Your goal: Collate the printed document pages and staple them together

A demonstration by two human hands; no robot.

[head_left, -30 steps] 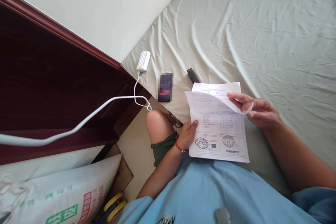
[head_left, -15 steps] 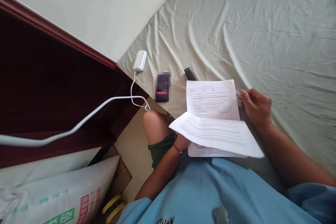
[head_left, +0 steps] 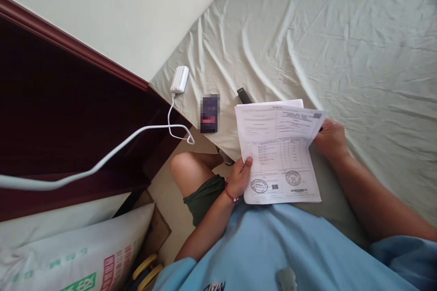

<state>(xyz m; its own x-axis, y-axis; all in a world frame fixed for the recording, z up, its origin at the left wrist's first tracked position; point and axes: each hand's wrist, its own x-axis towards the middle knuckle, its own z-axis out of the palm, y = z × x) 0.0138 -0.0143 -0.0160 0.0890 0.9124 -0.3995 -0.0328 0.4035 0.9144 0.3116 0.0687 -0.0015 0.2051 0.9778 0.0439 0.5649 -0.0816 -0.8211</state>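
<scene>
A thin stack of printed papers lies over my lap at the bed's edge. Its top page carries a table, two round stamps and a barcode. My left hand, with a red cord on the wrist, grips the lower left edge, thumb on top and fingers hidden underneath. At the upper right edge my right hand is closed on the top sheet, whose corner lifts and bends; its fingertips are partly hidden behind the page. Just beyond the papers lies a black stick-like object, partly covered by them.
A phone with a blurred screen lies on the bed sheet. Left of it is a white ridged device with a white cable. A dark wooden panel and a printed white sack stand at left.
The top sheet, folded over toward me before, now lies up over the stack, showing its stamped page. My left thumb has come into view on top. My right hand has moved slightly left.
</scene>
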